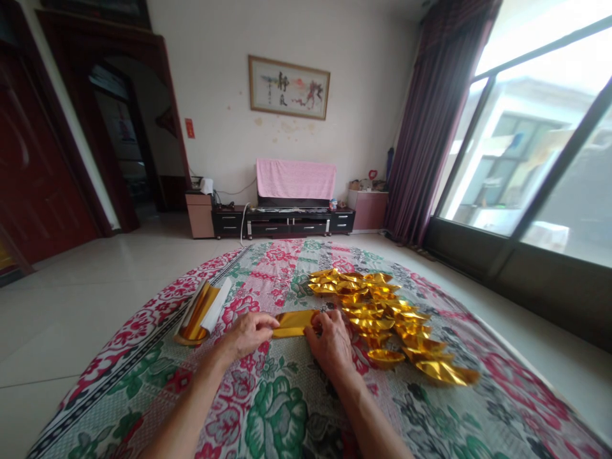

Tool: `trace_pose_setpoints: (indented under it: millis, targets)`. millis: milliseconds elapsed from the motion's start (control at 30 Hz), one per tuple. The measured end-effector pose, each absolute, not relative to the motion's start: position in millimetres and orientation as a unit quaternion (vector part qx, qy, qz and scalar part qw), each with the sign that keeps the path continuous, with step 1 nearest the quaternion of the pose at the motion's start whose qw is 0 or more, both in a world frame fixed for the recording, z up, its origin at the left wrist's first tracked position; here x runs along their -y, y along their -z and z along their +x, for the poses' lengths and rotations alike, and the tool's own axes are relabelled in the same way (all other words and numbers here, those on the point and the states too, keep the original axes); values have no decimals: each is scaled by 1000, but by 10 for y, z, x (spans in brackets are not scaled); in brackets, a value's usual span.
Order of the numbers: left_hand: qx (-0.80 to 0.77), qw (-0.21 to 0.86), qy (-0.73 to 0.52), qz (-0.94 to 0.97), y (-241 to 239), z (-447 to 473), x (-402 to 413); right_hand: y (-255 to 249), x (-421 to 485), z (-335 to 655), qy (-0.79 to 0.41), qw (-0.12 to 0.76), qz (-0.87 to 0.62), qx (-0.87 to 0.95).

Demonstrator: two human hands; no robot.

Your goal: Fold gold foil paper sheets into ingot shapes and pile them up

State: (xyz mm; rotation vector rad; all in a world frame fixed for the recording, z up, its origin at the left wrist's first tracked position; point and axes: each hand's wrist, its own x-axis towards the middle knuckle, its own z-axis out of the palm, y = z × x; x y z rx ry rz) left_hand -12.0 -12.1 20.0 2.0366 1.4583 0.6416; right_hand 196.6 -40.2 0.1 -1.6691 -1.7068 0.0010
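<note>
A strip of gold foil paper [292, 322] lies on the flowered cloth [268, 414] between my hands. My left hand [248, 333] pinches its left end with curled fingers. At the strip's right end, my right hand [329, 341] presses down with its fingers bent. To the right lies a pile of several folded gold paper pieces [382, 312], touching distance from my right hand. A stack of unfolded gold sheets [201, 312] lies to the left, apart from my left hand.
The flowered cloth covers the tiled floor [71, 306]. A low TV cabinet [287, 220] with a pink cloth over the screen stands at the far wall. Large windows and a dark curtain [430, 127] are on the right, a dark doorway on the left.
</note>
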Motion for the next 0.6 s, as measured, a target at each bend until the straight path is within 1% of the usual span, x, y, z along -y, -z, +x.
trace_pose_setpoints:
  millis: [200,433,500,600]
  targets:
    - [-579,198,-204,764,-194,-49,120,-27,415,1955,19,373,-650,661]
    - [-574,214,-205,763,-258,-26,160,-11,430,1946,27,346,-629,695]
    - [-558,217,-201,775,-233,-40,152,-12,430,1941,30,355,-626,694]
    - [-535,205,-204,794,-173,-72,123,-21,425,1942,32,394,-616,681]
